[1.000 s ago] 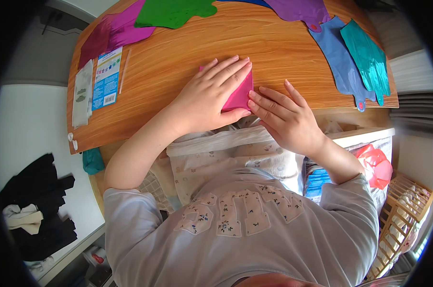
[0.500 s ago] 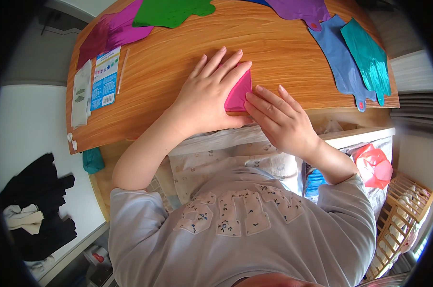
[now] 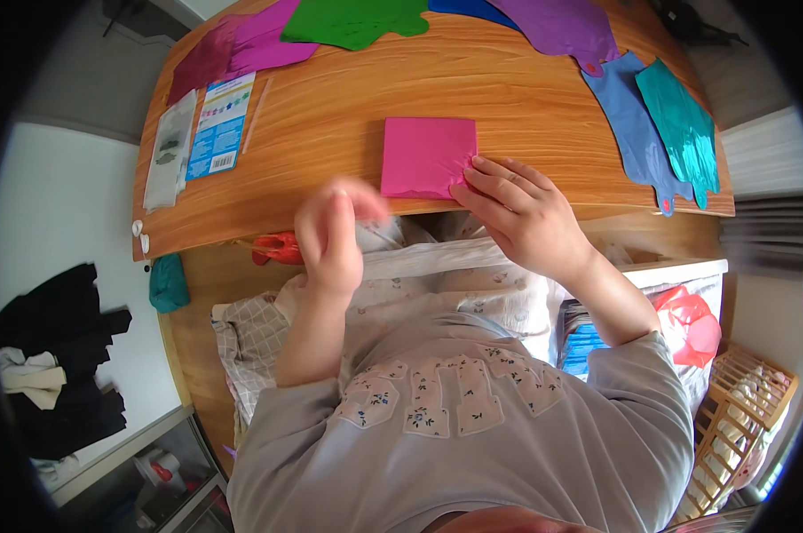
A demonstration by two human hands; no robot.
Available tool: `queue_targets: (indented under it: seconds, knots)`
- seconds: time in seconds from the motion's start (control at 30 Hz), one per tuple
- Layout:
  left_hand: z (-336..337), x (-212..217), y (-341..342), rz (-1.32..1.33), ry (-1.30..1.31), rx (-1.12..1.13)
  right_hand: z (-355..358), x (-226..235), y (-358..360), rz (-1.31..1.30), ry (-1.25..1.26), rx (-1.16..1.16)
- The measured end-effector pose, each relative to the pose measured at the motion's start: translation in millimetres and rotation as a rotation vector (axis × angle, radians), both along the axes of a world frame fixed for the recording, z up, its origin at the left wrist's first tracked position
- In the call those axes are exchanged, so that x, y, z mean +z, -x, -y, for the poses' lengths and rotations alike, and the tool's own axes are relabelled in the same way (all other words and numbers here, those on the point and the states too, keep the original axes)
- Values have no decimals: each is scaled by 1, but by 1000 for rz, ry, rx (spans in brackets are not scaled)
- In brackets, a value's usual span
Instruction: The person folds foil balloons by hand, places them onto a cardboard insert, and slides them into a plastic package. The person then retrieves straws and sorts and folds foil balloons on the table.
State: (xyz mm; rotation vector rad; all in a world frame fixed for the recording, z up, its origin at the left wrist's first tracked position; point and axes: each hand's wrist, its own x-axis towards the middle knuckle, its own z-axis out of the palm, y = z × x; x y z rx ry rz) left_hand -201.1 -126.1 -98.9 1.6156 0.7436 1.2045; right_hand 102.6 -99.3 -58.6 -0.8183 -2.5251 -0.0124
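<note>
A square pink packet [image 3: 428, 157], apparently a folded foil sheet, lies near the table's front edge. My right hand [image 3: 530, 209] rests its fingertips on the packet's lower right corner and right side, where the surface puckers. Its fingers are stretched out and slightly bent, while its thumb is hidden. My left hand [image 3: 332, 240] is raised off the packet, just to its lower left, in front of the table edge. Motion smears its bent fingers, and nothing shows in them.
Along the far side of the table [image 3: 330, 107] lie flat magenta [image 3: 272, 35], green [image 3: 357, 19] and purple [image 3: 565, 31] foil sheets. Blue [image 3: 628, 115] and teal [image 3: 683, 124] ones lie at right. A printed card [image 3: 219, 129] and clear bags [image 3: 169, 151] are at left.
My left hand has lifted off the pink packet and drawn back toward me, uncovering the whole square. My right hand stays at its lower right corner.
</note>
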Motion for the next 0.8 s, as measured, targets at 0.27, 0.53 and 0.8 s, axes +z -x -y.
queue_targets:
  seconds: [0.27, 0.53, 0.8]
  knots:
    - [40, -3, -60, 212, 741, 258, 4, -1, 39, -10, -9, 192]
    - [41, -19, -51, 427, 592, 245, 1, 17, 54, -198, 525, 176]
    - [50, 10, -6, 41, 346, 89, -45, 63, 105, -118, 678, 268]
